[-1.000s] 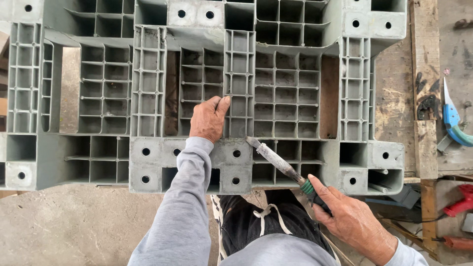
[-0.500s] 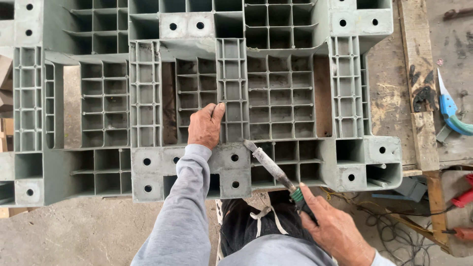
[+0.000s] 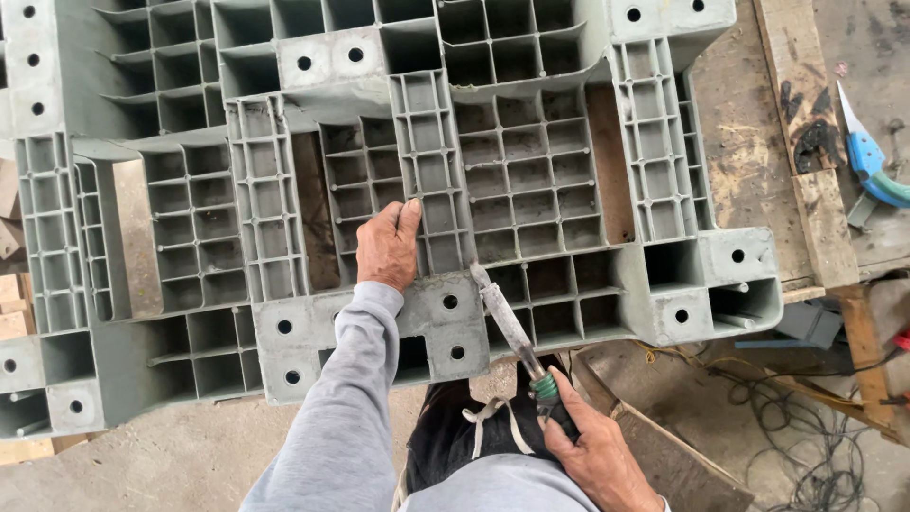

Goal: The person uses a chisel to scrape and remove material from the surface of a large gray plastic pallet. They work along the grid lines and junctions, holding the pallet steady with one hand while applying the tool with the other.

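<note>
Nearest the camera, the right hand (image 3: pixel 595 453) was clenched around the green-collared handle of a long, flat, rusty metal chisel (image 3: pixel 507 322). The tool's long axis ran from the fist toward eleven o'clock, and its tip met the grey moulded plastic pallet (image 3: pixel 531 190) at a rib just right of the pallet's central ribbed column. Farther out, at ten o'clock from the tip and just beside it, the left hand (image 3: pixel 387 248) lay flat on the pallet, fingers (image 3: pixel 409 210) released and spread, gripping nothing. The pallet rested on a worn wooden desk (image 3: pixel 749 152).
</note>
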